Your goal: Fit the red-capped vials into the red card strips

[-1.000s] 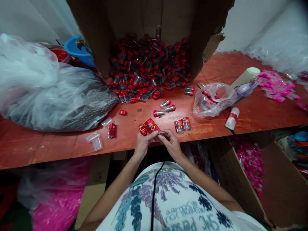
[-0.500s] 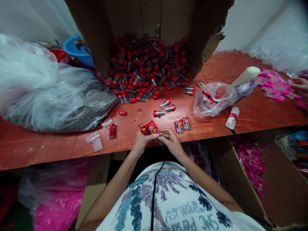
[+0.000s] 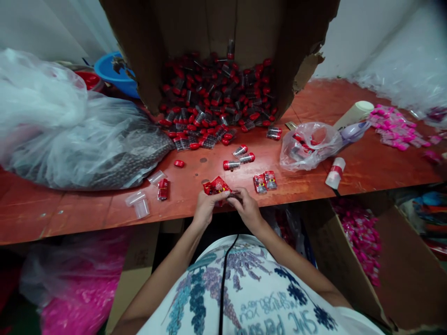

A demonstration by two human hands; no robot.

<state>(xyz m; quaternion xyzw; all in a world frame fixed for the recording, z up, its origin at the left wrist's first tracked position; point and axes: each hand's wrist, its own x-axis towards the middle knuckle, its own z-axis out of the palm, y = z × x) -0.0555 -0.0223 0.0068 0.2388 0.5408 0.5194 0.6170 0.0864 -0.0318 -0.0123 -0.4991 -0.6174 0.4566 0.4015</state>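
Observation:
My left hand (image 3: 205,208) is closed on a small stack of red printed labels (image 3: 216,185) at the near edge of the red table (image 3: 70,214). My right hand (image 3: 246,207) pinches a small item against the labels; what it holds is too small to name. Two more red labels (image 3: 265,180) lie just right of my hands. Three red-capped clear vials (image 3: 239,158) lie loose beyond them, in front of a torn cardboard box (image 3: 223,28) spilling several such vials (image 3: 216,97).
A large clear plastic bag (image 3: 66,130) covers the left of the table, with clear caps (image 3: 138,204) near it. A small plastic bag (image 3: 307,144), a white roll (image 3: 354,113) and pink pieces (image 3: 394,128) lie right. Boxes with pink items (image 3: 363,237) stand below.
My hands stay at the table edge, working the labels slightly. Another person's hand seen at the far right half a second ago is gone. The view shifted a little.

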